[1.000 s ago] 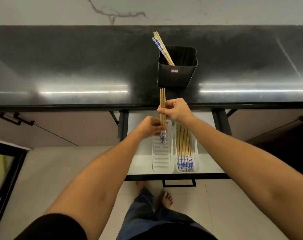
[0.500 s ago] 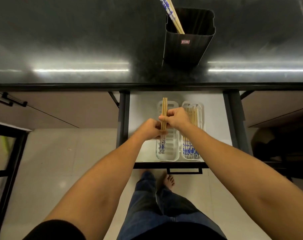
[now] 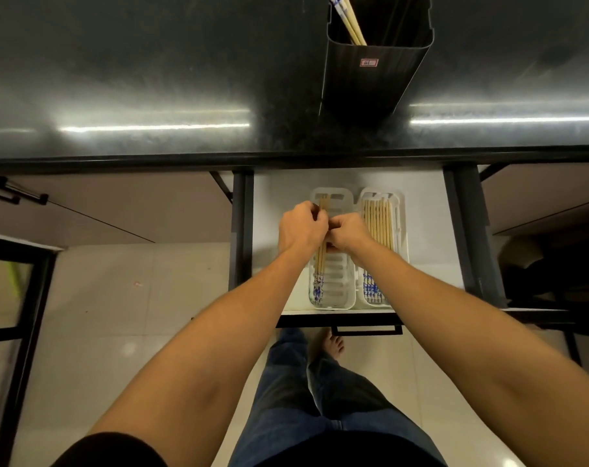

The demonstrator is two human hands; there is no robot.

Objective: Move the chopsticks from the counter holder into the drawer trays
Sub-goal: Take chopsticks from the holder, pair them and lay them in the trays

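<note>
Holding a few chopsticks [image 3: 321, 261] together, the left hand [image 3: 301, 227] and right hand [image 3: 348, 230] each keep a closed grip on them over the left tray [image 3: 348, 288] in the drawer [image 3: 283, 197]. The right tray [image 3: 400, 210] lies just beside, filled. More sticks [image 3: 348, 18] stand in the holder [image 3: 370, 79] on the surface [image 3: 151, 62].
</note>
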